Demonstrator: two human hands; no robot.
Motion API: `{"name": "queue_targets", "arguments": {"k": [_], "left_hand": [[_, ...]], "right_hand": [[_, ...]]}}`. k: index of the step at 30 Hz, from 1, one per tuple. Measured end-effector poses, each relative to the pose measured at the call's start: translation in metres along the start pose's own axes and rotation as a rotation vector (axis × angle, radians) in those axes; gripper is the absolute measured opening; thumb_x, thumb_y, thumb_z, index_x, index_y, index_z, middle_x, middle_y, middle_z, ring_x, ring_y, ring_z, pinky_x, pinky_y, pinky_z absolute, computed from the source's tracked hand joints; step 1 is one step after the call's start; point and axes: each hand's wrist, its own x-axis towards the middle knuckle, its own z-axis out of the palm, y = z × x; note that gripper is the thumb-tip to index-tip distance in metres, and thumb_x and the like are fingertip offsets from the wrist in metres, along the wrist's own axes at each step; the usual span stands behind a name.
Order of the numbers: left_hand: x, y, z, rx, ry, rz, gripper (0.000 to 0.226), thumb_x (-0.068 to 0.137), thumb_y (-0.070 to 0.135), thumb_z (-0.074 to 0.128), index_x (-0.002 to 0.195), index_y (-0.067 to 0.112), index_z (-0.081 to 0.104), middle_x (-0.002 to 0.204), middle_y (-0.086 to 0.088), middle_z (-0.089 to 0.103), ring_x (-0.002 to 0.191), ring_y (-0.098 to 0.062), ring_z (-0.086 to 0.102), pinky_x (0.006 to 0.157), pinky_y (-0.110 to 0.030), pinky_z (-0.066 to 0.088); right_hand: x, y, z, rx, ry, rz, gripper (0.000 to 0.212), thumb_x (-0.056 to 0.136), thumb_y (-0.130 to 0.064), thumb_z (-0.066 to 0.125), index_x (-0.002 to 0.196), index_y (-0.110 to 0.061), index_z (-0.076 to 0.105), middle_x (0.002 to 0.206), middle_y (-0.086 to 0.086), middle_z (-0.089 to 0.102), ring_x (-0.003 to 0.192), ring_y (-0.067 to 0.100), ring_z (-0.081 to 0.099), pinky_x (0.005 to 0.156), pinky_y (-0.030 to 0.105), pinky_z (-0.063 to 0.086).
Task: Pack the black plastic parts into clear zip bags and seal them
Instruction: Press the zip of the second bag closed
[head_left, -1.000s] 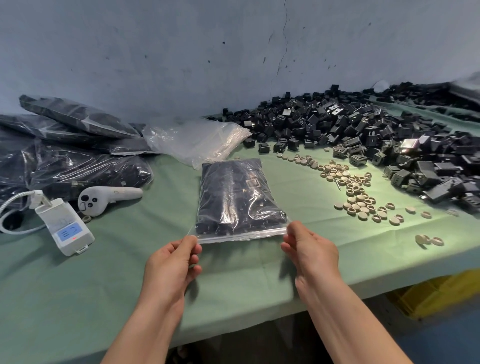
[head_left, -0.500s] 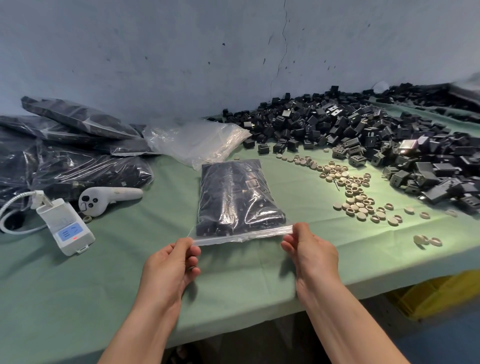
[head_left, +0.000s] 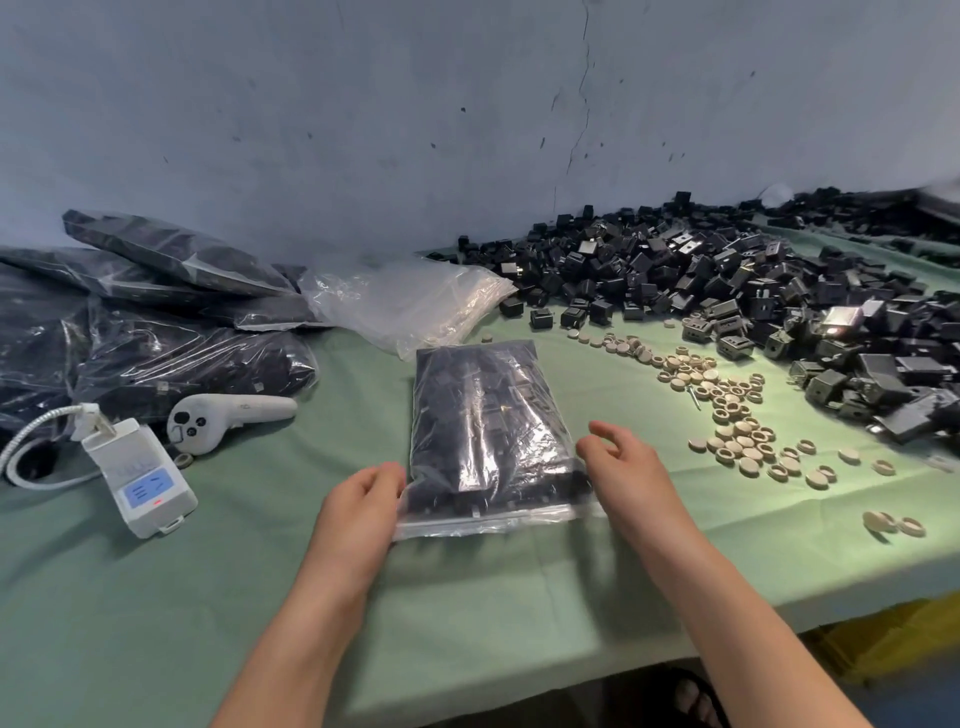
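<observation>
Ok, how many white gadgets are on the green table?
2. A white box with a blue screen sits at the left, cable attached; a white handheld controller lies just beyond it, beside the filled bags. More could be hidden under those bags.

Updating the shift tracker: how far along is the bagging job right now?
Done: several filled bags lie stacked at the left. In hand: another full bag lies flat, left hand at its zip corner, right hand open beside it; zip closure cannot be told. Left: a large pile of loose black parts, with empty clear bags waiting.
</observation>
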Motion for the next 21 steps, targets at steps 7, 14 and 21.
{"name": "queue_targets", "arguments": {"k": [7, 14, 21], "left_hand": [[0.02, 0.025, 0.013, 0.0, -0.183, -0.214, 0.047, 0.092, 0.048, 0.06, 0.08, 0.007, 0.078, 0.081, -0.002, 0.077, 0.08, -0.02, 0.071, 0.08, -0.032, 0.052], [0.022, 0.037, 0.007, -0.322, -0.453, -0.344, 0.03, 0.091, 0.028, 0.068, 0.106, 0.003, 0.076, 0.11, -0.019, 0.073, 0.098, -0.031, 0.072, 0.078, -0.041, 0.059], [0.033, 0.033, -0.004, -0.631, -0.541, -0.373, 0.04, 0.087, 0.018, 0.068, 0.122, -0.002, 0.067, 0.125, -0.026, 0.064, 0.116, -0.04, 0.063, 0.093, -0.052, 0.055]], "right_hand": [[0.011, 0.0, 0.002, 0.131, -0.049, 0.031, 0.027, 0.091, -0.015, 0.057, 0.064, -0.013, 0.061, 0.055, -0.008, 0.055, 0.056, 0.01, 0.048, 0.05, 0.019, 0.036], [0.019, -0.013, 0.005, 0.486, -0.268, 0.221, 0.02, 0.087, -0.019, 0.068, 0.079, -0.001, 0.07, 0.077, 0.019, 0.061, 0.068, 0.026, 0.056, 0.066, 0.034, 0.045], [0.033, -0.019, 0.028, 0.703, -0.7, 0.34, 0.027, 0.076, -0.022, 0.075, 0.093, -0.003, 0.08, 0.109, 0.024, 0.072, 0.087, 0.034, 0.074, 0.066, 0.036, 0.06]]}}
